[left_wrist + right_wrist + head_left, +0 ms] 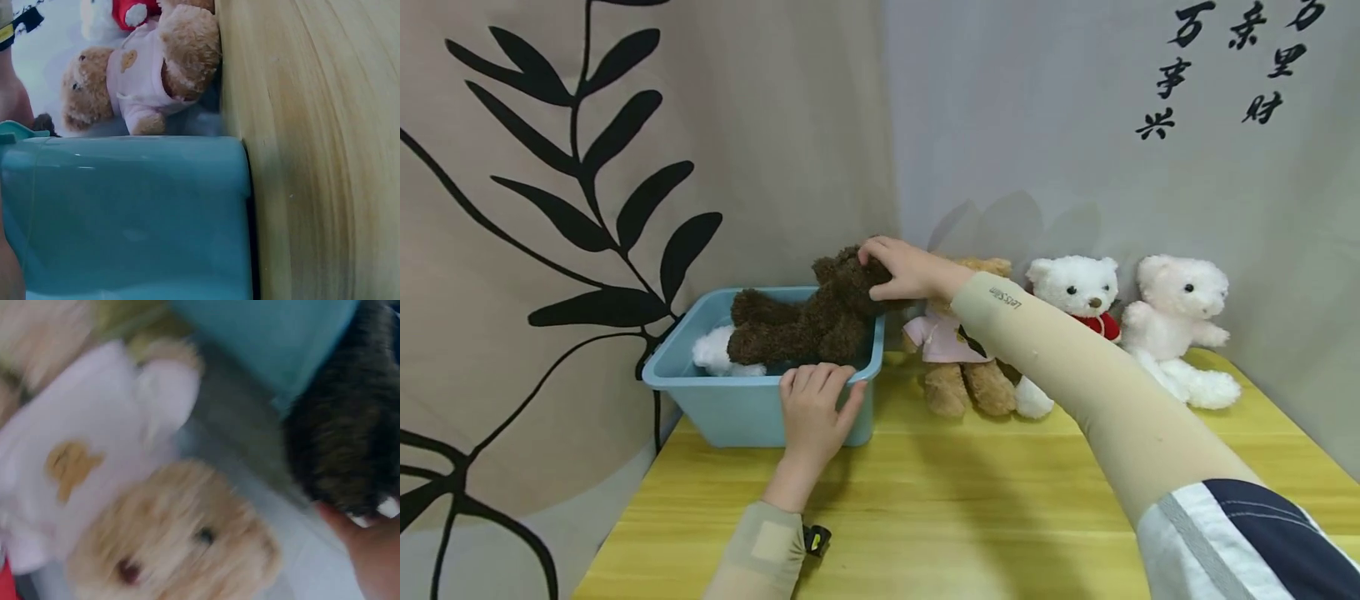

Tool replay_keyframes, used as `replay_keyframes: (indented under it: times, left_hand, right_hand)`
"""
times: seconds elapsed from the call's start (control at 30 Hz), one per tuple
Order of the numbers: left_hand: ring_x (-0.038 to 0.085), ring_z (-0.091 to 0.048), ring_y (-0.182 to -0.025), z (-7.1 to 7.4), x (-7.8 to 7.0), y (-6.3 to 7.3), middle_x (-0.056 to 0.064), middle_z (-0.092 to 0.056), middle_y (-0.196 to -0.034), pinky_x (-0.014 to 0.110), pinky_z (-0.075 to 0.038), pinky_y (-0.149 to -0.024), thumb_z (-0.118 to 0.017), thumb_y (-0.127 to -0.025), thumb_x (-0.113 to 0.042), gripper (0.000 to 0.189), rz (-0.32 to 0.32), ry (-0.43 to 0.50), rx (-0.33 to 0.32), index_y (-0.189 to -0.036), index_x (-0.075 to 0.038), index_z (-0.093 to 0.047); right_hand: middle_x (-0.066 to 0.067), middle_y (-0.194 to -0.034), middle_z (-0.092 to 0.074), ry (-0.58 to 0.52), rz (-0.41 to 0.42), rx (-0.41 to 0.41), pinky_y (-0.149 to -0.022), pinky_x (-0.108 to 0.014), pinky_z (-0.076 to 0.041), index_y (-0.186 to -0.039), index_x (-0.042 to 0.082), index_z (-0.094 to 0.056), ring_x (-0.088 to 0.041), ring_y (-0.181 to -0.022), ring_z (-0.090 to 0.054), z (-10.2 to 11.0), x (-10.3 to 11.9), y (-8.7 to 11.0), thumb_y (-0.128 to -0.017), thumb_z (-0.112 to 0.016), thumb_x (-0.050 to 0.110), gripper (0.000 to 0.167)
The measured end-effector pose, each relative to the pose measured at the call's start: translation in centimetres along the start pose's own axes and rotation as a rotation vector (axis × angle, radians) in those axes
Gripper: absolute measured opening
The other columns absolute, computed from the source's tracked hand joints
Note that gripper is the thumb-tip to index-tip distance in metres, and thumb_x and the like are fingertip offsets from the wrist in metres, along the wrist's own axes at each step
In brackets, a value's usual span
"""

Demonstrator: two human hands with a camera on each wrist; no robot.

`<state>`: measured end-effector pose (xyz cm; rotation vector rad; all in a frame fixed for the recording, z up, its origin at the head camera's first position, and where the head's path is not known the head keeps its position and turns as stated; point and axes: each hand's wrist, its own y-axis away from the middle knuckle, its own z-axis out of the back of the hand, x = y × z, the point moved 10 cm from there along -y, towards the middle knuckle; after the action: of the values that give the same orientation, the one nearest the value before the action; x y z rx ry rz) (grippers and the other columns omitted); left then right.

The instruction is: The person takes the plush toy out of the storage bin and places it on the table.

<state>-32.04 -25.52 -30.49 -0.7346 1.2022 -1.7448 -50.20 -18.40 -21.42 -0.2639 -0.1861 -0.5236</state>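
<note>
A dark brown plush bear point(820, 321) lies on its back across a light blue plastic bin point(760, 417), its head by the bin's right rim. My right hand point(913, 271) grips the bear's head; in the right wrist view the thumb point(337, 522) presses into the dark fur. My left hand point(816, 408) holds the bin's front rim, fingers hooked over it. Inside the bin, partly hidden under the brown bear, is a white plush toy point(718, 350). The bin's blue wall point(131, 219) fills much of the left wrist view.
Right of the bin sits a tan bear in a pink shirt point(951, 342), partly behind my right forearm. Beyond it are a white bear with red clothing point(1075, 287) and a cream bear point(1183, 317). A curtain point(805, 142) hangs behind the wooden table point(925, 492).
</note>
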Motion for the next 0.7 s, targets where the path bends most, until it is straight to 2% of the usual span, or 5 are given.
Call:
replay_keyframes:
  times: [0.07, 0.2, 0.37, 0.47, 0.7]
  left_hand:
    - [0.029, -0.054, -0.080, 1.8, -3.3, 0.3, 0.004, -0.064, -0.087, 0.049, -0.034, -0.081, -0.054, -0.097, -0.042, 0.032, 0.022, -0.056, 0.010, -0.093, -0.014, -0.069]
    - [0.028, -0.055, -0.080, 5.3, -10.4, 1.2, 0.003, -0.064, -0.087, 0.049, -0.035, -0.081, -0.053, -0.097, -0.043, 0.033, 0.072, -0.157, 0.033, -0.094, -0.014, -0.070]
    - [0.028, -0.055, -0.081, 5.0, -10.5, 1.2, 0.003, -0.065, -0.088, 0.049, -0.035, -0.082, -0.052, -0.098, -0.044, 0.035, 0.075, -0.152, 0.037, -0.094, -0.014, -0.070]
    - [0.028, -0.055, -0.082, 4.8, -10.5, 1.1, 0.003, -0.065, -0.088, 0.049, -0.035, -0.082, -0.052, -0.097, -0.044, 0.035, 0.078, -0.149, 0.041, -0.094, -0.014, -0.070]
    - [0.028, -0.055, -0.082, 4.8, -10.4, 1.0, 0.003, -0.065, -0.088, 0.050, -0.035, -0.082, -0.055, -0.096, -0.041, 0.031, 0.089, -0.147, 0.042, -0.094, -0.013, -0.070]
  right_hand:
    - [-0.009, -0.136, -0.043, -0.134, -0.031, -0.008, -0.098, -0.040, -0.038, -0.131, 0.010, -0.044, -0.024, -0.120, -0.044, 0.8, 1.5, 1.9, -0.095, -0.057, 0.039, 0.049]
    - [-0.014, -0.142, -0.041, -0.282, -0.138, -0.007, -0.101, -0.042, -0.037, -0.140, 0.007, -0.042, -0.028, -0.128, -0.042, 1.6, 4.6, 6.3, -0.097, -0.050, 0.050, 0.062]
    - [-0.024, -0.152, -0.020, -0.263, -0.364, 0.027, -0.102, -0.050, -0.037, -0.153, 0.009, -0.023, -0.040, -0.134, -0.033, 0.1, 4.1, 6.5, -0.084, -0.059, 0.066, 0.096]
    - [-0.027, -0.152, -0.019, -0.203, -0.456, 0.031, -0.099, -0.052, -0.039, -0.155, 0.013, -0.015, -0.045, -0.130, -0.036, -0.6, 3.9, 6.8, -0.077, -0.064, 0.070, 0.109]
    - [-0.025, -0.150, -0.026, -0.143, -0.471, -0.013, -0.090, -0.049, -0.045, -0.154, 0.014, -0.022, -0.039, -0.123, -0.046, -0.4, 4.1, 6.8, -0.081, -0.068, 0.058, 0.097]
